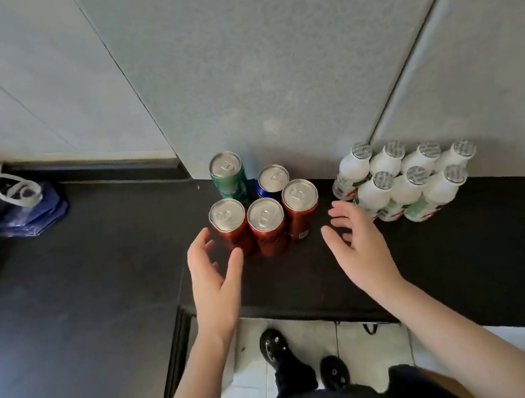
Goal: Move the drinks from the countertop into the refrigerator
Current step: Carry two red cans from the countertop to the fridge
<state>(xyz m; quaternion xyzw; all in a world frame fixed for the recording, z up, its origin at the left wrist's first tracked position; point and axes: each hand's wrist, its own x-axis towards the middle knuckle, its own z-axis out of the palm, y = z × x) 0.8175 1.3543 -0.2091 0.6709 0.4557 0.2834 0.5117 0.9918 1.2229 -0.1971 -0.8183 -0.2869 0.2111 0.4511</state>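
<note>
Three red cans [268, 229] stood upright on the counter [437, 256], just beyond and between both grips. The left grip [212, 269], released, was nearer, just beside them; the right grip [359, 245], also released, hovered near.

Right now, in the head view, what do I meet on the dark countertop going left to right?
blue plastic bag → left red can → middle red can → right red can → white bottles. The green can and blue can stand behind the red ones, so they are left out.
</note>
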